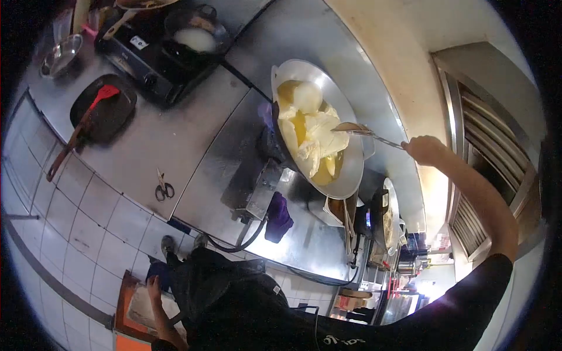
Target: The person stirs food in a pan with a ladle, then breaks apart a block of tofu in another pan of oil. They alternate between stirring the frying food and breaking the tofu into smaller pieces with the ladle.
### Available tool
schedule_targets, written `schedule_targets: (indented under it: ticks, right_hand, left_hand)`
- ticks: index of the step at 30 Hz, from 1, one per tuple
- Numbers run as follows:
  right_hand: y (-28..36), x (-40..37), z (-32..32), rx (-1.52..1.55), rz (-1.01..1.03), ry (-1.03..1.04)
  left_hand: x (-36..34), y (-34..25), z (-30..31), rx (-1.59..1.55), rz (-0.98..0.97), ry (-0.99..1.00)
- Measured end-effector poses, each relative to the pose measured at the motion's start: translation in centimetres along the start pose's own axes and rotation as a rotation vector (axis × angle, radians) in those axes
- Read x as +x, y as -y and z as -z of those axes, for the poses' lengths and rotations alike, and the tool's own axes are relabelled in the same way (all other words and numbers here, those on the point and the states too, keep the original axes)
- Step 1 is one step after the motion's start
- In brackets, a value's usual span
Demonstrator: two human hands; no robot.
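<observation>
My right hand (426, 150) is closed around the thin metal handle of a ladle (351, 128). The ladle's bowl reaches over a large metal wok (345, 175), touching or just above pale yellow, butter-like chunks (322, 136). Yellow liquid (325, 175) surrounds the chunks. Beneath the wok is a gas burner (269, 137) with a bluish flame at its side. My left hand (154, 288) hangs low beside my body, its fingers curled near a dark blue cloth-like item (158, 275); whether it grips that item I cannot make out.
A purple cloth (278, 217) lies by the burner stand, and scissors (163, 186) lie near the counter edge. Farther left are a square pan (105, 117) with a red-headed brush (107, 92), a portable stove (155, 64) and a metal bowl (61, 57). Another pan (389, 213) stands right.
</observation>
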State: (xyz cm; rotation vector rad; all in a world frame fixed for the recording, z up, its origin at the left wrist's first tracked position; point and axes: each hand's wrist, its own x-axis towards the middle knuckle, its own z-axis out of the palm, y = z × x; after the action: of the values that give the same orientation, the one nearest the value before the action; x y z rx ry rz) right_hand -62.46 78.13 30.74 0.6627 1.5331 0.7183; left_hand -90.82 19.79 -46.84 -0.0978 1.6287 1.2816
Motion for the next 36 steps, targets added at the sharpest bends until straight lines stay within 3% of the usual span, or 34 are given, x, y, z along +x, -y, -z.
schedule_targets:
  ticks: [2,4,9,11,12,14,15,16,18,19,21,24,25,27,29,31,32,33,35,36]
  right_hand:
    - [-0.1,1.1,2.5,-0.037,0.03,-0.013]
    - [0.7,2.3,4.0,-0.064,0.059,-0.021]
    - [4.9,4.0,4.7,0.008,0.035,0.001]
    - [7.4,3.1,6.4,0.032,0.089,-0.025]
    - [8.4,3.3,6.3,0.061,0.091,-0.058]
    - [10.6,3.3,6.7,0.13,0.03,-0.053]
    - [11.2,3.5,5.1,0.172,0.077,-0.187]
    - [12.3,4.4,3.2,0.315,-0.072,-0.184]
    - [14.4,4.5,4.1,0.251,-0.06,0.046]
    - [15.0,3.9,3.2,0.299,-0.004,-0.016]
    - [16.9,4.1,-0.6,0.605,-0.218,-0.15]
    - [18.4,3.7,-8.5,0.89,-0.323,-0.552]
    - [18.5,2.9,-8.2,0.901,-0.332,-0.556]
    - [18.9,0.5,-6.6,2.115,-0.57,-0.091]
    - [18.4,0.2,-7.7,2.15,-0.49,-0.176]
    - [17.6,0.2,-8.9,2.133,-0.4,-0.283]
    - [16.6,-0.4,-7.5,2.165,-0.427,-0.2]
    - [15.0,-0.5,-7.4,2.11,-0.411,-0.086]
    - [11.3,0.4,-9.9,1.98,-0.277,-0.083]
    - [10.3,-0.5,-6.6,1.734,-0.391,-0.007]
  left_hand:
    - [1.0,3.2,0.9,0.059,0.105,-0.02]
    - [-1.7,2.1,-0.3,0.067,0.135,-0.145]
    - [-3.8,3.3,0.3,0.089,0.264,-0.04]
    - [-3.5,7.7,1.2,0.001,0.344,-0.046]
    - [-2.2,12.7,2.0,0.026,0.136,-0.046]
    - [-3.2,14.4,1.6,0.039,-0.058,-0.054]
    - [-4.2,11.9,1.0,0.009,0.154,-0.103]
    - [-5.1,9.7,1.1,-0.016,0.364,-0.149]
    - [-4.8,10.1,1.6,0.006,0.346,-0.146]
    - [-5.0,9.5,1.8,-0.049,0.391,-0.167]
    - [-4.5,8.0,1.5,-0.122,0.416,-0.194]
    - [-3.3,6.3,2.2,-0.174,0.301,-0.047]
    - [-3.5,4.0,2.0,-0.119,0.257,-0.081]
    - [-2.2,3.0,2.1,-0.051,0.203,-0.11]
    - [2.1,8.4,3.8,-0.251,-0.044,-0.074]
    - [1.4,2.8,3.8,-0.076,0.018,-0.027]
    - [0.9,-0.1,3.5,0.071,0.082,0.007]
    - [3.1,2.3,5.2,0.061,0.188,0.044]
    - [3.1,-0.1,3.9,0.047,0.128,0.029]
    - [2.7,-0.8,3.7,0.019,0.073,0.012]
